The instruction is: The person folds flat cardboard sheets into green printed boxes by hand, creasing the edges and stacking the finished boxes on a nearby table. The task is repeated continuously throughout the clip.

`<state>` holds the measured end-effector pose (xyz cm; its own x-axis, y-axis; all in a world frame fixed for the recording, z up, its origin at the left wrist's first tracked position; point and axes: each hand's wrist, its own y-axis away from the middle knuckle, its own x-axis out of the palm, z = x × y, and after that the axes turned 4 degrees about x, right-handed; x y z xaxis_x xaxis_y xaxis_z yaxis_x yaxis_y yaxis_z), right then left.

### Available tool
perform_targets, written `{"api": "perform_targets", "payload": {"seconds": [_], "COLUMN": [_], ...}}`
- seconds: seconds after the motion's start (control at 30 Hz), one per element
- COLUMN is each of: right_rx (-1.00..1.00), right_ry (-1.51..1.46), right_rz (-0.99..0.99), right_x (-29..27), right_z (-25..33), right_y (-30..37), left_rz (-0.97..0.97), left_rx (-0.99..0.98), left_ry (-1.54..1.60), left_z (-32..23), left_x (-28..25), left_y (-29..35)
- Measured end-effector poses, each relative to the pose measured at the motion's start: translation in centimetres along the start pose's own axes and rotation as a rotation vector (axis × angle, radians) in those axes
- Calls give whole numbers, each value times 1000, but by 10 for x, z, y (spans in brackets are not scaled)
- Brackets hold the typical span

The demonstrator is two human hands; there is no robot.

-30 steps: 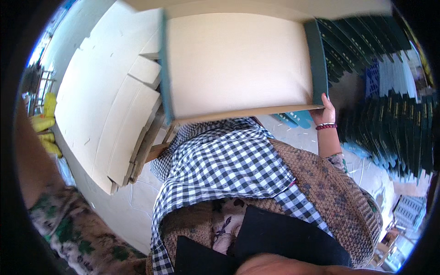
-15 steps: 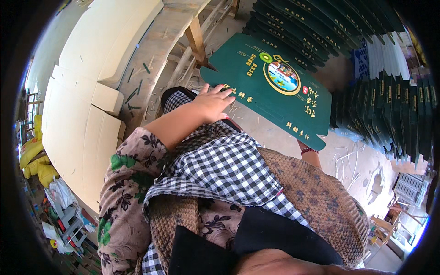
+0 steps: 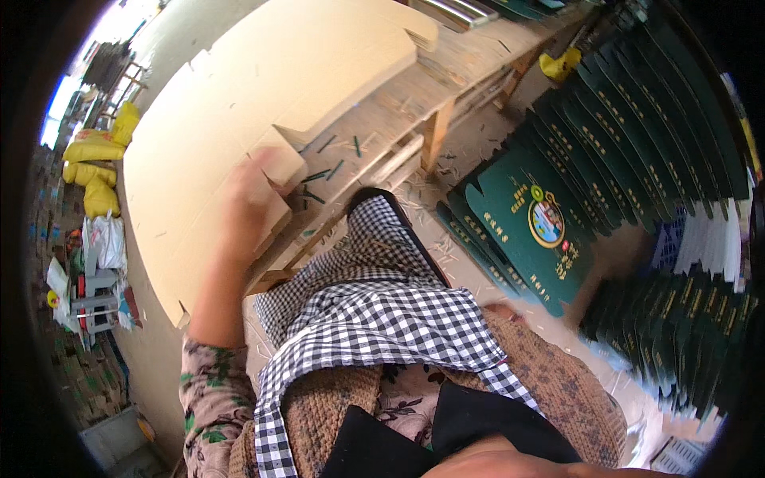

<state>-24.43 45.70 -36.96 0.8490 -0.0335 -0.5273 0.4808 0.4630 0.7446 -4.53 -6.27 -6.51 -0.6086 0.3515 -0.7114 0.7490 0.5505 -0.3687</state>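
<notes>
Left hand (image 3: 251, 191), blurred, had swung to the pale stack (image 3: 343, 60); green board (image 3: 502, 211) leaned beside its row (image 3: 629, 115), presumably for order; right hand (image 3: 504, 312) mostly hidden; neither grip readable.

The left hand (image 3: 249, 191) is showing as a blur over the stack of pale cardboard (image 3: 239, 88); whether it is touching is unclear. Just right of it, green scraps (image 3: 315, 175) are lying on the wooden table (image 3: 398, 99). Well to its right, past the checked apron (image 3: 382, 319), the right hand (image 3: 504, 312) is showing only partly, near a green printed sheet (image 3: 522, 239). Beyond that hand, more green sheets (image 3: 629, 143) are standing close together. Yellow sacks (image 3: 96, 147) are lying well left of the left hand.
</notes>
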Motion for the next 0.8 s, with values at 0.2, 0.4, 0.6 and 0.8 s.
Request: {"api": "perform_targets", "payload": {"seconds": [0.2, 0.4, 0.6, 0.8], "right_rx": [-744, -611, -407, -588], "right_ry": [-415, 76, 106, 124], "right_rz": [-787, -1321, -868, -880], "right_x": [-261, -390, -410, -422], "right_z": [294, 460, 478, 452], "right_y": [-20, -100, -108, -104], "left_rz": [-287, -424, -551, -637], "left_rx": [-953, -900, -829, -773], "left_ry": [-1016, -360, -124, 342], "left_z": [177, 136, 114, 76], "left_x": [-171, -169, -157, -161], "left_y": [137, 183, 207, 205]}}
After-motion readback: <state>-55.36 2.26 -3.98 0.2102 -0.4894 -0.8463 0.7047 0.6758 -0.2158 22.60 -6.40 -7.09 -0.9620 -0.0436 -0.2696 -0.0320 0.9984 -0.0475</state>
